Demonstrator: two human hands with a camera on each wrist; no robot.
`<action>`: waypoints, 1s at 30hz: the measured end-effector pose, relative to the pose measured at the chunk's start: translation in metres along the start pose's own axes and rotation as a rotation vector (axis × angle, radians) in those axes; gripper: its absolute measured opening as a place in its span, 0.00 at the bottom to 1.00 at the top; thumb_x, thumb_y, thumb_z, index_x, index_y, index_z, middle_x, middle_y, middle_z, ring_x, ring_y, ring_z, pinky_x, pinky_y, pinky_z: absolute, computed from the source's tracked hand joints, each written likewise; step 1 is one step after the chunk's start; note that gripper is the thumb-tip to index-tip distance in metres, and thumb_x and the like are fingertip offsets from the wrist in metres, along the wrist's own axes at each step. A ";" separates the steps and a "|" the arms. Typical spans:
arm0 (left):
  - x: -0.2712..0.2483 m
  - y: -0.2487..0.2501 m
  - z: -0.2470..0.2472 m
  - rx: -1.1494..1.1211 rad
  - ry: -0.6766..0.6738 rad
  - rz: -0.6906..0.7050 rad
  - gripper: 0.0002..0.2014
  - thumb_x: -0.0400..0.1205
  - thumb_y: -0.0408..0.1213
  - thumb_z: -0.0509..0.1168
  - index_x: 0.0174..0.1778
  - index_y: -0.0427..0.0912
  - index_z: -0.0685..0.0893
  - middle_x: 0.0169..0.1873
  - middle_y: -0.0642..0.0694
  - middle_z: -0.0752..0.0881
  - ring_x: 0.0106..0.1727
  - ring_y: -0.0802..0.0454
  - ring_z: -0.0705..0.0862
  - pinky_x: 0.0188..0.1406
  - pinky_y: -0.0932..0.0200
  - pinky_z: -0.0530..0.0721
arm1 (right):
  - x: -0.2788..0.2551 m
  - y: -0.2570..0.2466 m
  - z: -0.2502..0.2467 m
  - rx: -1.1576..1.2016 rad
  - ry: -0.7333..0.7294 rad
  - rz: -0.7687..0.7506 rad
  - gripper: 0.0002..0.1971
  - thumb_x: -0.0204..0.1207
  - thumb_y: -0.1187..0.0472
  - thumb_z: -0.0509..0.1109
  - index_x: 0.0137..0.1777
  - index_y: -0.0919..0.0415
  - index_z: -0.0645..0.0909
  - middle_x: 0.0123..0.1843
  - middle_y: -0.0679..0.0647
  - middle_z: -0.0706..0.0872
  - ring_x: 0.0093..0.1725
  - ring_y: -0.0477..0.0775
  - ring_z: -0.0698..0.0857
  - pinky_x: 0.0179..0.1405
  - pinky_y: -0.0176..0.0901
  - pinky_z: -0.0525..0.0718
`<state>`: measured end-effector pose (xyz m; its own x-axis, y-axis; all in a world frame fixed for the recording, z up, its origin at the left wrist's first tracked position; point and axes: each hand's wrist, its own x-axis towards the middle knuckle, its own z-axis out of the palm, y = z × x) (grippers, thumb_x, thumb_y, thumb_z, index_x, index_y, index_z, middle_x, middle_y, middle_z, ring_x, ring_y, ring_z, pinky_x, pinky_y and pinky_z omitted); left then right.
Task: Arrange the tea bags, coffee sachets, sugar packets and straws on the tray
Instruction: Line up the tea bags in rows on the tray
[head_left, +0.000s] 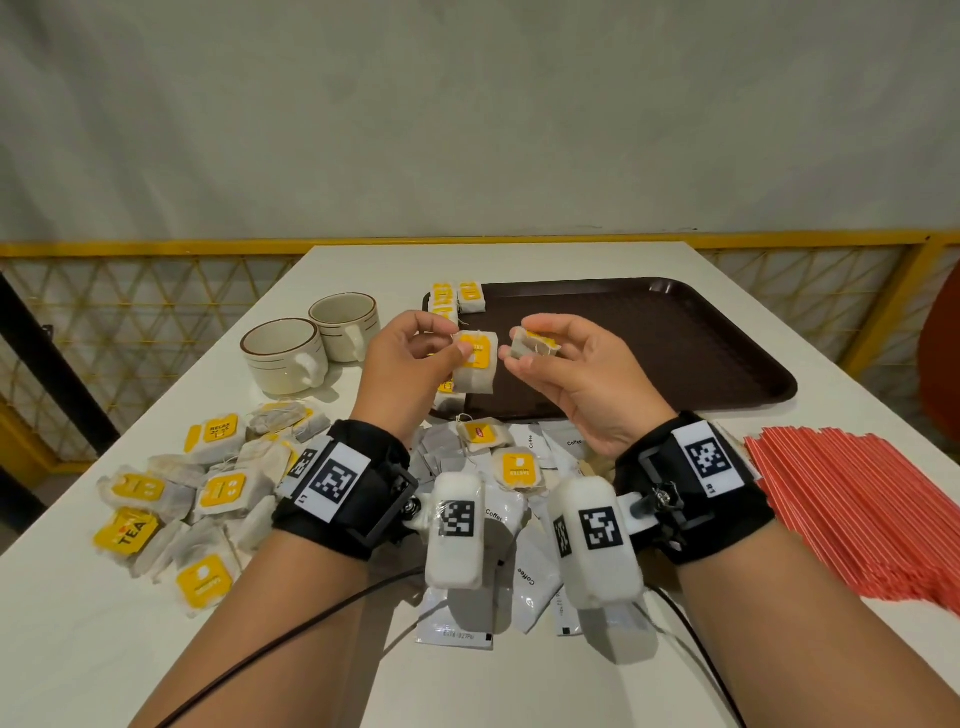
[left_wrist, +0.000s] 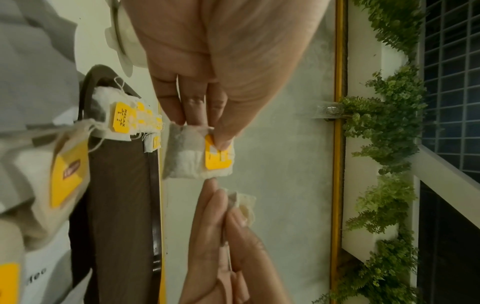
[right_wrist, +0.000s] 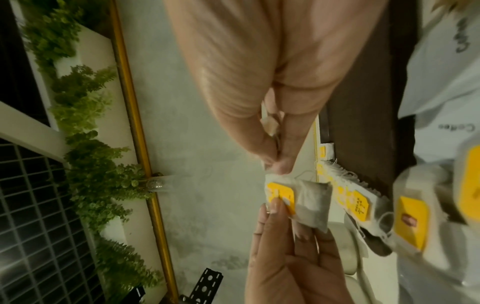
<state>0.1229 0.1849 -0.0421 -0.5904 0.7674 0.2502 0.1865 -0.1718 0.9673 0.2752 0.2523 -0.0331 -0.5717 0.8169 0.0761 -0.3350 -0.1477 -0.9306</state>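
Nearest the body, white coffee sachets (head_left: 524, 577) are lying fanned on the table (head_left: 93, 649), with loose tea bags (head_left: 218, 491) heaping to the left and red straws (head_left: 852, 514) stacking to the right. Above these, both hands are hovering over the tray's near left edge. The left hand (head_left: 402, 364) is pinching one tea bag (head_left: 475, 366) by thumb and fingertips, tag facing up; the right hand (head_left: 571, 371) is gripping a second tea bag (head_left: 535, 345) between thumb and fingers. Judging by looks, these bags are featherlight, soft and crushable, with trailing strings prone to snagging; a light pinch at the paper edge seems safest. Farther on, the brown tray (head_left: 675, 353) is carrying a column of tea bags (head_left: 457, 299) along its left side. Two cups (head_left: 311, 343) are standing left of it, contents not visible.
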 end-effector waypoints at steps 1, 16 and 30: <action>0.000 0.000 0.000 0.002 -0.001 0.000 0.08 0.77 0.28 0.71 0.43 0.45 0.81 0.37 0.40 0.86 0.46 0.43 0.87 0.55 0.42 0.86 | 0.001 0.000 0.000 0.019 0.012 0.007 0.16 0.75 0.78 0.67 0.63 0.70 0.78 0.59 0.66 0.86 0.56 0.60 0.88 0.55 0.44 0.88; 0.001 -0.003 0.001 -0.053 0.031 0.028 0.10 0.75 0.28 0.74 0.40 0.44 0.80 0.36 0.44 0.86 0.44 0.48 0.87 0.48 0.50 0.87 | 0.004 0.002 -0.007 -0.424 0.118 -0.123 0.13 0.75 0.67 0.67 0.31 0.57 0.70 0.48 0.55 0.91 0.41 0.42 0.86 0.43 0.41 0.79; 0.002 -0.003 -0.002 -0.041 0.016 0.069 0.09 0.74 0.27 0.74 0.41 0.43 0.82 0.34 0.45 0.88 0.37 0.54 0.87 0.42 0.59 0.84 | 0.001 0.006 0.000 -0.415 -0.159 -0.186 0.14 0.71 0.78 0.72 0.50 0.59 0.82 0.46 0.55 0.87 0.46 0.49 0.86 0.55 0.47 0.86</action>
<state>0.1195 0.1862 -0.0441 -0.5895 0.7431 0.3168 0.1951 -0.2496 0.9485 0.2732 0.2521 -0.0383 -0.6488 0.7083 0.2783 -0.1337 0.2539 -0.9579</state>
